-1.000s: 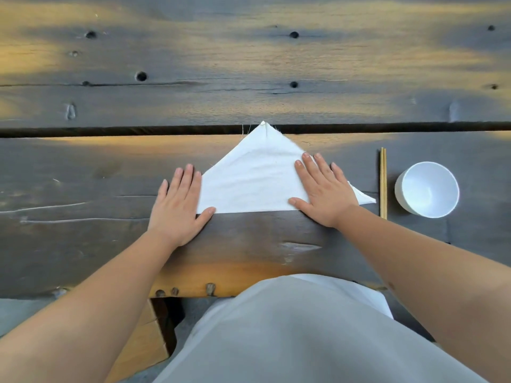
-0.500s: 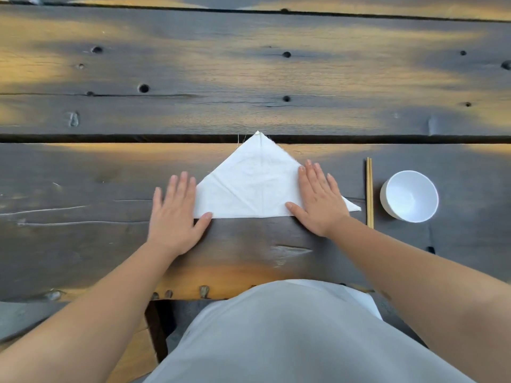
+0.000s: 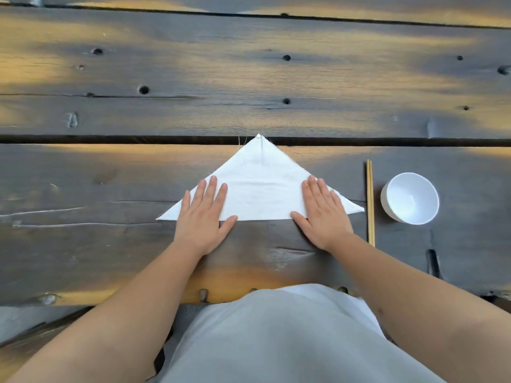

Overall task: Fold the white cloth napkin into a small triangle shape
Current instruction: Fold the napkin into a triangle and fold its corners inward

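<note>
The white cloth napkin [image 3: 261,186] lies flat on the dark wooden table [image 3: 249,78] as a wide triangle, its tip pointing away from me at the gap between two planks. My left hand [image 3: 203,217] rests palm down on the napkin's lower left part, fingers spread and pressing the cloth. My right hand [image 3: 323,214] lies flat on the lower right part, covering that side up to near the right corner. Neither hand grips the cloth. The left corner sticks out past my left hand.
A pair of wooden chopsticks [image 3: 370,203] lies lengthwise just right of the napkin's right corner. A white bowl [image 3: 409,198] stands right of them. The table's near edge runs just in front of my body.
My left hand has slid from the table onto the napkin's left part, and the left corner is now exposed. My right hand stays pressed on the right side.
</note>
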